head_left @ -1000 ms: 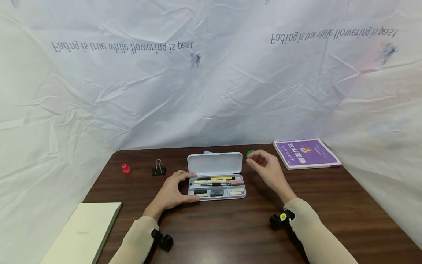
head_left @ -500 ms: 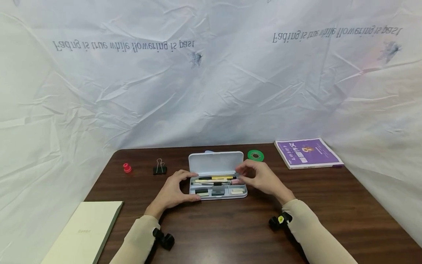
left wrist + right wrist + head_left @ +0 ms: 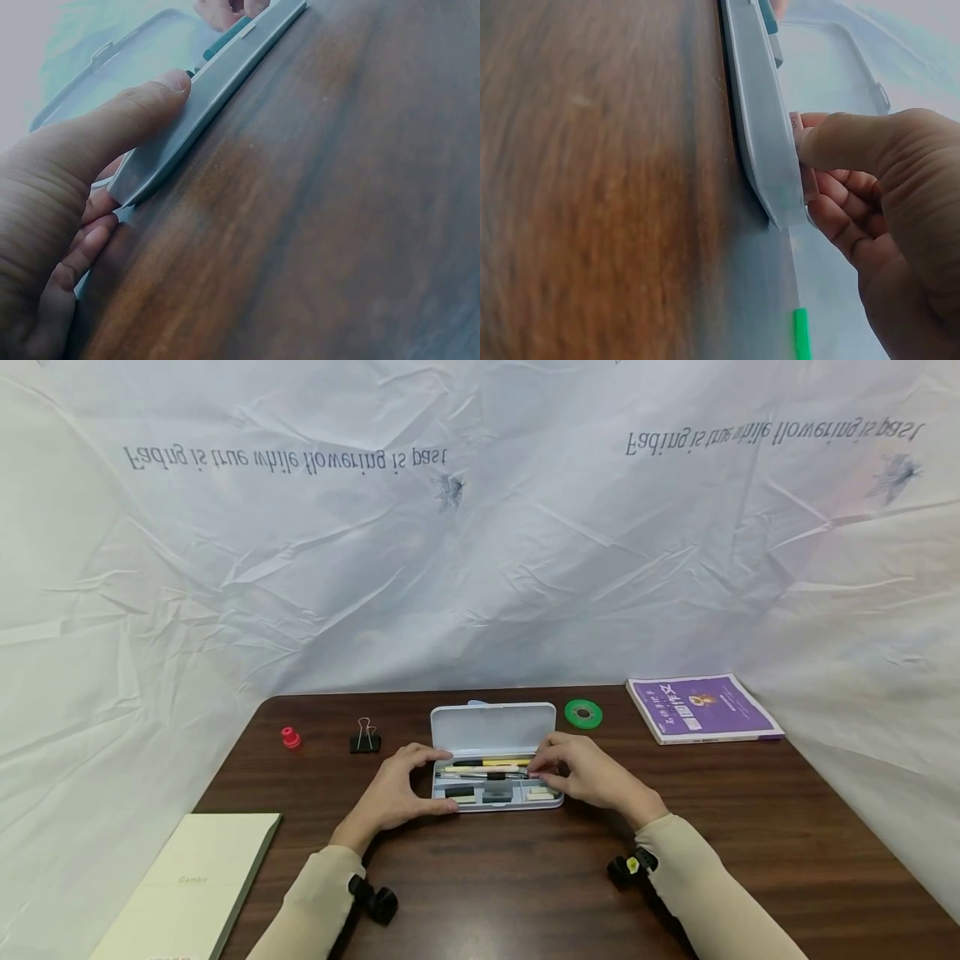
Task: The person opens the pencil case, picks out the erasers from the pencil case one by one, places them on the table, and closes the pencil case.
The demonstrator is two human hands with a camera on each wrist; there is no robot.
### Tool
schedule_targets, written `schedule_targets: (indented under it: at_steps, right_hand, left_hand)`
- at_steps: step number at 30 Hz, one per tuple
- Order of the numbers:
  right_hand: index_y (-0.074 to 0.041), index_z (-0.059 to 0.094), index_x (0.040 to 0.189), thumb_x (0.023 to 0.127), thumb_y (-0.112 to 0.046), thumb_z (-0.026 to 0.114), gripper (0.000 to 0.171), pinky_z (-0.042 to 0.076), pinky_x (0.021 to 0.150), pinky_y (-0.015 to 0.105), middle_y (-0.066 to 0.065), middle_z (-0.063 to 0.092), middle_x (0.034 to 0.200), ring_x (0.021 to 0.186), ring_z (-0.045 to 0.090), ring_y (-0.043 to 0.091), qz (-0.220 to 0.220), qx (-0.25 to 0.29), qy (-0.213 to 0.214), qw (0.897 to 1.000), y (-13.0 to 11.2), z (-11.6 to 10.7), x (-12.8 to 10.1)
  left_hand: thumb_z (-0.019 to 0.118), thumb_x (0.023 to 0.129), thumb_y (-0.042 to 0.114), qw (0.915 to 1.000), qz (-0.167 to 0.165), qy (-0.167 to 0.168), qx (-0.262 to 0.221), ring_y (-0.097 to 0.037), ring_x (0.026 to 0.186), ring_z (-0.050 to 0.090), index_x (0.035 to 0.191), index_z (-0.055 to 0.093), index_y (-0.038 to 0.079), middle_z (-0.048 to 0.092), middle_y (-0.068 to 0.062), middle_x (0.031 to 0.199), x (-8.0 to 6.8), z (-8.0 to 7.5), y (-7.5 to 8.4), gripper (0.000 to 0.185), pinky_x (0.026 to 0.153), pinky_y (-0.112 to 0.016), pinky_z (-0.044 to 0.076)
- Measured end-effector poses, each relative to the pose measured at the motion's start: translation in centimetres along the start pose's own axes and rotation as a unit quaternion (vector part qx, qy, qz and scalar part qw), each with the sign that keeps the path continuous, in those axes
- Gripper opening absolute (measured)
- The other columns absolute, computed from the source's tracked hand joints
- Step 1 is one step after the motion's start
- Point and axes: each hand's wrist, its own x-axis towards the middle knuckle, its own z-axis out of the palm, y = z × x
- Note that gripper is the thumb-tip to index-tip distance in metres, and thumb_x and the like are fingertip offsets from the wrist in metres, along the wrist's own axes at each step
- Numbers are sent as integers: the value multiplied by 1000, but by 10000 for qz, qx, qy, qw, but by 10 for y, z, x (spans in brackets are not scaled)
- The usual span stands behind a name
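At the far left, near the front edge of the dark wooden desk (image 3: 750,827), lies a pale green notebook (image 3: 195,885), closed and flat. Behind it, toward the back, stands a small red cap (image 3: 290,737), and just to its right a black binder clip (image 3: 364,739) with its wire handles up.

Next comes the left hand (image 3: 397,793). It grips the left end of the open pencil case (image 3: 497,800): the thumb lies along the front wall, as the left wrist view shows, and the fingers curl round the end and back edge.

The pencil case sits in the middle of the desk, its lid (image 3: 492,727) tipped back and standing behind the tray. Inside, a black and yellow pen (image 3: 491,763) lies lengthwise along the back, with other slim pens just in front of it, and small blocks sit in the front compartments, a grey one (image 3: 497,792) among them.

The right hand (image 3: 588,772) is over the right end of the tray, its fingers bent and pinching a pink eraser (image 3: 805,154) just inside the wall; the right wrist view shows the thumb pressed on it.

Behind that hand, a green tape roll (image 3: 582,713) lies flat, apart from the case. Further right, at the back corner, rests a purple book (image 3: 701,707).
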Motion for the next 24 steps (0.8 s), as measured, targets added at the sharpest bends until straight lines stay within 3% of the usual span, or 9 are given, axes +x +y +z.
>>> schedule_targets:
  at_steps: [6, 12, 24]
  right_hand:
    - [-13, 86, 114, 102, -2, 81, 17, 60, 77, 35, -2, 69, 108, 90, 64, 11, -61, -42, 65, 10000, -2, 0, 1]
    - [-16, 85, 111, 100, -2, 83, 18, 60, 75, 29, -8, 69, 105, 89, 64, 5, 161, -1, 227, 9996, -6, -8, 1]
    - [-14, 83, 110, 93, 8, 84, 28, 63, 79, 30, -7, 72, 105, 92, 69, 10, 260, -68, 1134, 9932, -9, -57, -15]
  left_hand:
    - [100, 80, 55, 10000, -36, -24, -29, -30, 138, 60, 149, 72, 30, 65, 1, 146, 0, -1, 0, 79, 115, -63, 49]
    - [100, 80, 55, 10000, 35, -7, -87, -30, 138, 60, 148, 72, 30, 65, 1, 145, 0, -1, 0, 78, 115, -64, 49]
    - [100, 81, 55, 9999, 97, 31, -42, -31, 137, 61, 148, 72, 29, 66, 0, 144, -1, -1, 1, 77, 113, -65, 49]
